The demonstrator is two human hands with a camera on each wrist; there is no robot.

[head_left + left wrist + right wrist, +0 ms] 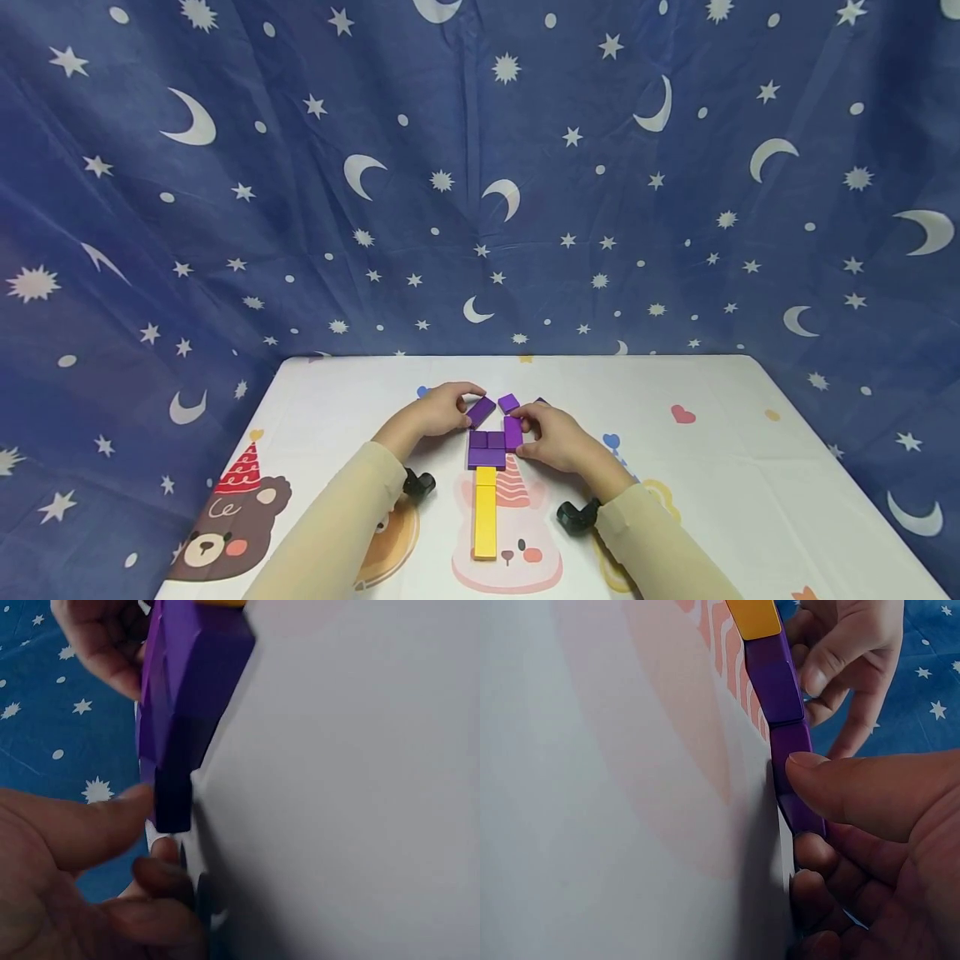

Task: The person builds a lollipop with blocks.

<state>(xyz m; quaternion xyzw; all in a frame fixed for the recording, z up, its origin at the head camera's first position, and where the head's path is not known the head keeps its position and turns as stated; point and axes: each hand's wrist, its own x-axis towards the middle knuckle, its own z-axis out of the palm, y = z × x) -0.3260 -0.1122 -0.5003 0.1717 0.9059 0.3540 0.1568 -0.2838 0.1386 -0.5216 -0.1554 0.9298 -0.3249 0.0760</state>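
My left hand (438,410) pinches a dark purple rectangular block (481,412), which lies at a slant, between thumb and index finger. With thumb and fingertips my right hand (557,437) grips a brighter purple block (513,434) at the right side of the group. In the right wrist view its thumb rests on that purple block (793,776). Between the hands, two small purple blocks sit against a wider purple block (487,459). Below them a yellow column (485,521) runs toward me. A small purple square block (508,403) lies behind, apart from the rest.
A dark block (542,402) is partly hidden behind the right hand. The white table (712,492) bears printed cartoon animals, including a bear (228,533) on the left. A blue curtain (480,250) with moons and stars hangs behind its far edge.
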